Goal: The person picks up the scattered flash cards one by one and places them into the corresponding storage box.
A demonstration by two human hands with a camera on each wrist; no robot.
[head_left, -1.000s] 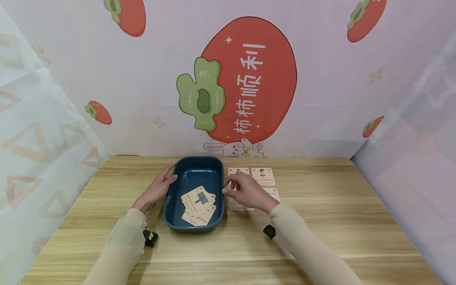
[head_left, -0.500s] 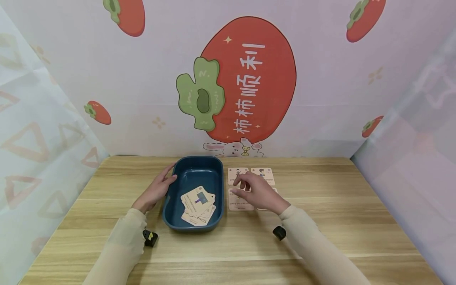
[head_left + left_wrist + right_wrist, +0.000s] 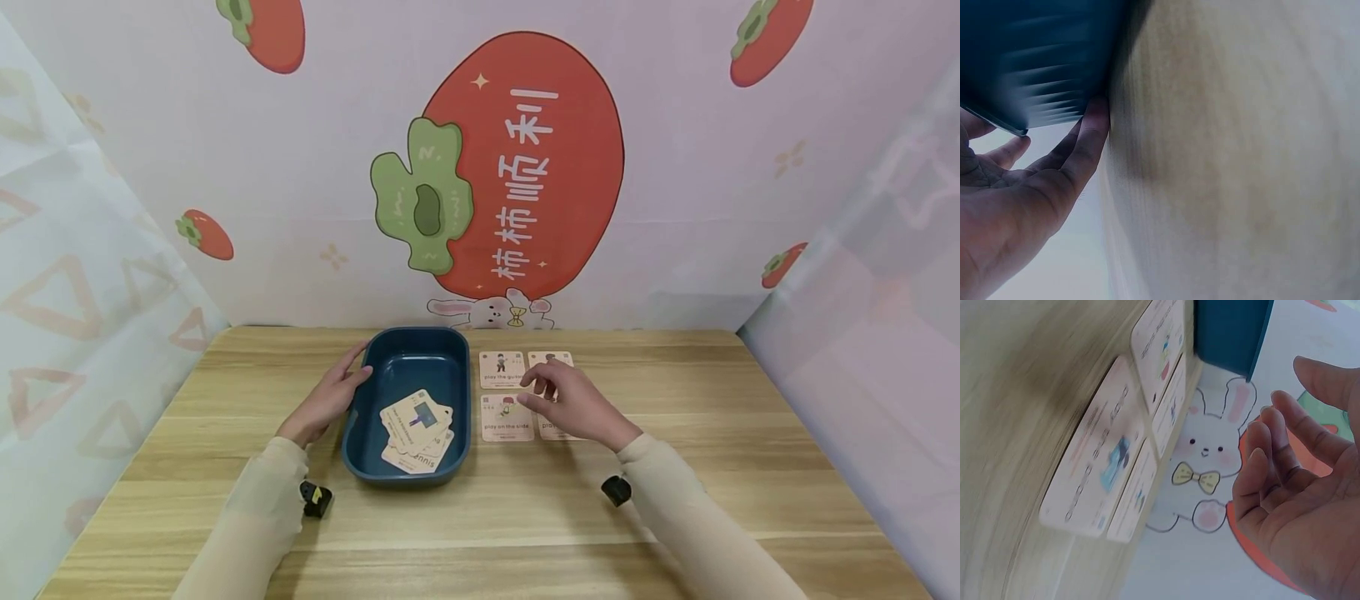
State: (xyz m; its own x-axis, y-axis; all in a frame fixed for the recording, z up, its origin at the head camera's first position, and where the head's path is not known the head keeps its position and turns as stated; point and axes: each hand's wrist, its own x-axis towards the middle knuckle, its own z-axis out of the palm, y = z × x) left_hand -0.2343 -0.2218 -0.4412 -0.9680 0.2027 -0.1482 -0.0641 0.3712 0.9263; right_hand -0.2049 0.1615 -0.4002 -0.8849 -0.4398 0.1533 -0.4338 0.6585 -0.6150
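My left hand [image 3: 326, 404] is at the left side of a dark blue tray [image 3: 360, 462]. Its extended fingers touch the outer wall of the tray [image 3: 1041, 56], and the thumb lies at the rim. Several printed cards overlap inside, the uppermost being a chalkboard card [image 3: 414, 417]. Beyond the tray's right side, more cards lie flat in two rows, among them a guitar card [image 3: 501, 368] and a slide card [image 3: 498, 421]. Above the right-hand cards hovers my right hand [image 3: 581, 408], partly covering them. In the right wrist view its loosely bent fingers [image 3: 1254, 481] hold nothing.
A wooden table [image 3: 675, 500] carries everything. Behind it hangs a pale backdrop [image 3: 675, 167] with persimmon and rabbit prints, and matching sheets close off both sides. A small black camera [image 3: 317, 500] sits at the left wrist.
My right hand has moved rightward from the tray's edge over the cards, uncovering the guitar and slide cards. My left hand and the tray have stayed put.
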